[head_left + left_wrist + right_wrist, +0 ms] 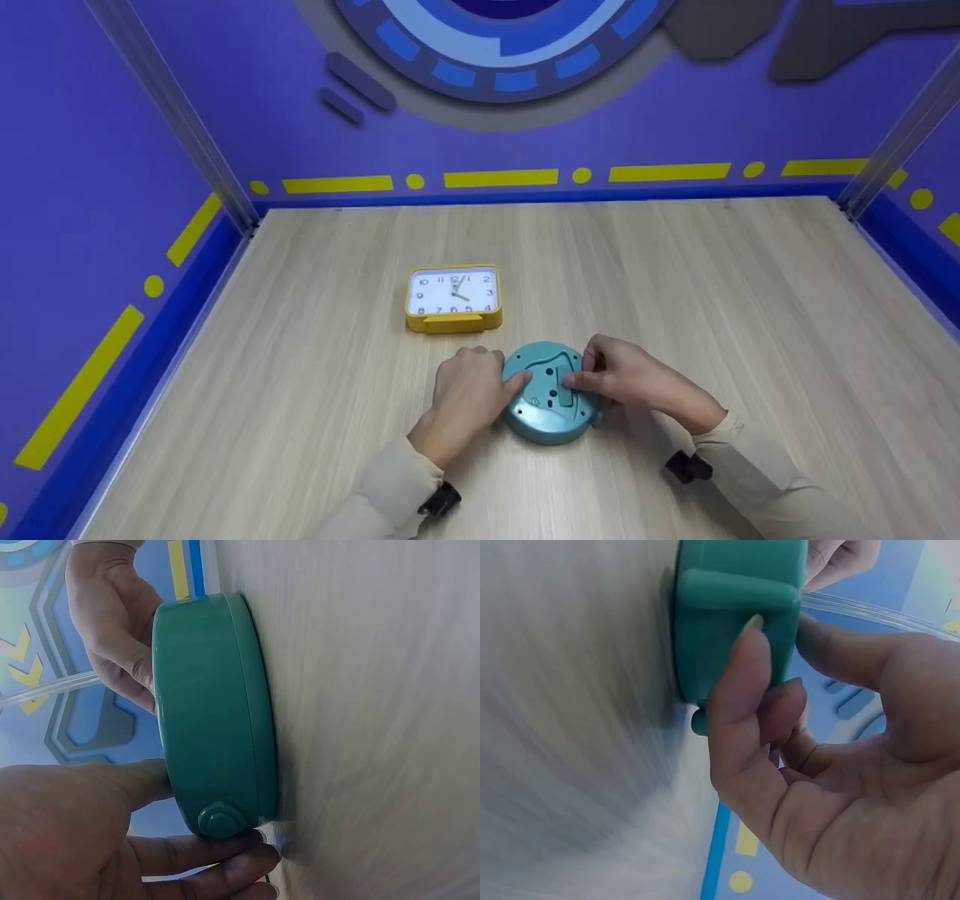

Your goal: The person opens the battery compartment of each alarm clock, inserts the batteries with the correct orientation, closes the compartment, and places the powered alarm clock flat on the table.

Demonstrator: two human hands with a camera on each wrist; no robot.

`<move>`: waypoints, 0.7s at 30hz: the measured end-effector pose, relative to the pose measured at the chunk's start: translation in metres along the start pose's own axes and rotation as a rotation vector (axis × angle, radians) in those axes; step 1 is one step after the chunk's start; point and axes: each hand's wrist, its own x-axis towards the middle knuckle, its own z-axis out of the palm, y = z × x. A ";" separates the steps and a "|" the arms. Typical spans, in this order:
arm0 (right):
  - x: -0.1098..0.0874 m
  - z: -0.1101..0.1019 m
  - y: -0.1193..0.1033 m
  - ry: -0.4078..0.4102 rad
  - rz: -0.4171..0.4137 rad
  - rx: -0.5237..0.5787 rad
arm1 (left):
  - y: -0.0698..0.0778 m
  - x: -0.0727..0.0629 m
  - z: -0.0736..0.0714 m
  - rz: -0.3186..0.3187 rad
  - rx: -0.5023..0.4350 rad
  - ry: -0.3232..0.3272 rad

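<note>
A teal round clock [546,431] lies face down on the table, its back with small holes and a raised battery cover [565,395] turned up. My left hand [469,386] grips it from the left, thumb on the back and fingers round the rim. In the left wrist view, those fingers reach beside a round button [223,819] on the clock's side. From the right, my right hand [634,375] holds the clock, its thumb on the battery cover. The right wrist view shows its curled fingers [739,712] against the clock's side wall. The clock's face is hidden.
A yellow rectangular clock [454,324] lies face up behind the teal clock, slightly to the left. The light wooden table [300,360] is bordered by blue panels [225,97] at the back and on both sides.
</note>
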 end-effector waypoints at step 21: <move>-0.009 0.032 -0.019 0.247 -0.073 -0.271 | 0.000 0.000 0.000 -0.009 -0.024 -0.002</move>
